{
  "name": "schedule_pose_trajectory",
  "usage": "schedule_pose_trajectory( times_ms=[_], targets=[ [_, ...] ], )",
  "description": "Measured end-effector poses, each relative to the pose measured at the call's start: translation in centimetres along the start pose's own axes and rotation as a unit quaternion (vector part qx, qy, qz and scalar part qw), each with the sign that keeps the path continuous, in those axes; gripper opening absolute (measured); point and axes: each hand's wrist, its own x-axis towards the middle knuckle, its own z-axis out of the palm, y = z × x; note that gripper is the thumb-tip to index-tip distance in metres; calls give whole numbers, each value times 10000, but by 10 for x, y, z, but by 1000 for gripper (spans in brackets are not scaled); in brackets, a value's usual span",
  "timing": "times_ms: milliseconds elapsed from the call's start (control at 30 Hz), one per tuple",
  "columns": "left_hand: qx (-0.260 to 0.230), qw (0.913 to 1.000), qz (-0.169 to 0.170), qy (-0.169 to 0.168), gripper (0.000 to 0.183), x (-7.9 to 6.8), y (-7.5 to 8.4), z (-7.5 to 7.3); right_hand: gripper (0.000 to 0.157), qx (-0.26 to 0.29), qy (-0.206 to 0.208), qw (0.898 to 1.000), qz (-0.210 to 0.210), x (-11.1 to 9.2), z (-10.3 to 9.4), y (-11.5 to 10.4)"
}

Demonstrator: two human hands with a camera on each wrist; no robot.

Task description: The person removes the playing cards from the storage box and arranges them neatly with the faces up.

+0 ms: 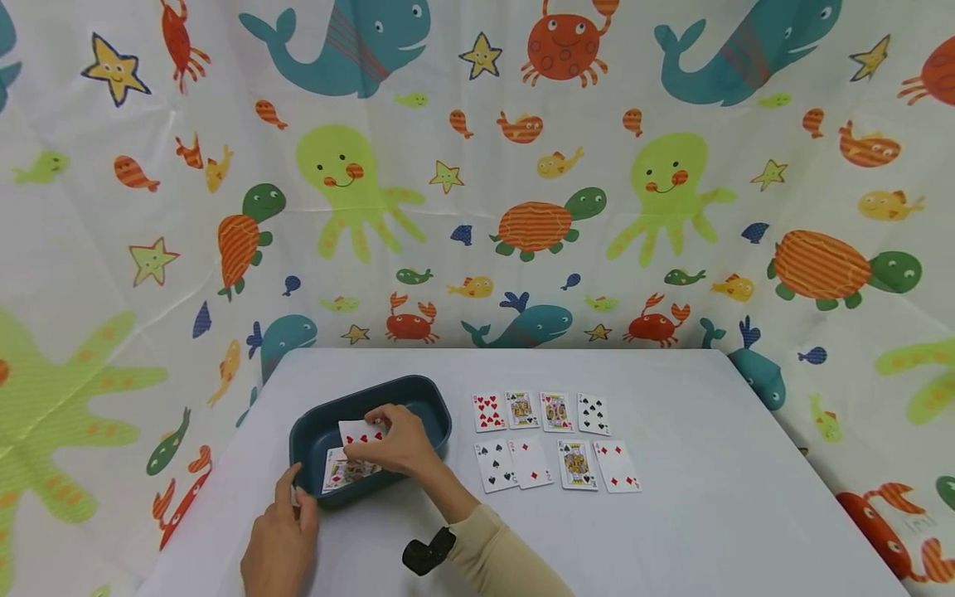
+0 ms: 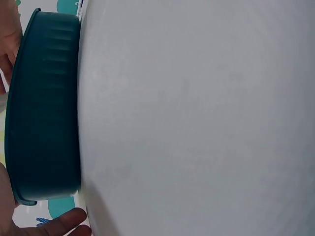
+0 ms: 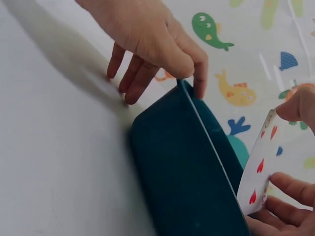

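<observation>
A dark teal plastic tray [image 1: 414, 390] stands on the left of the table, with face cards [image 1: 345, 471] lying in its near part. My left hand [image 1: 283, 535] pinches the rim at the tray's near left corner between thumb and forefinger, clearest in the right wrist view, where that hand [image 3: 157, 49] is at the top. Over the tray, my right hand [image 1: 403, 444] holds a heart playing card [image 1: 358, 432] by its edges, thumb at one end and fingers at the other. In the right wrist view this card [image 3: 257, 169] is slightly bent, beside the tray wall [image 3: 172, 147].
Right of the tray, playing cards lie face up in two rows: a back row with a heart card [image 1: 489, 413] and a spade card [image 1: 593, 414], and a front row with a king [image 1: 577, 465] and diamond cards [image 1: 618, 466]. A sea-animal curtain [image 1: 455, 274] hangs behind the white table [image 1: 716, 514].
</observation>
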Motion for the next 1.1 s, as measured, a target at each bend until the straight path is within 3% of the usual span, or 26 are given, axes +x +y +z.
schedule_pose_trajectory(
  times_ms=[233,500,700,1100],
  targets=[
    [16,10000,-69,5,48,-1,-1,3,51,479,95,9988,99,-15,-11,5],
    [-21,9999,-94,51,48,0,2,7,54,1075,223,9939,-96,-27,-29,11],
    [30,9998,-191,91,48,0,0,7,54,1300,300,9909,-185,-36,-38,17],
    [2,9999,-121,88,48,3,0,4,52,1565,457,9866,72,-49,-54,23]
  ],
)
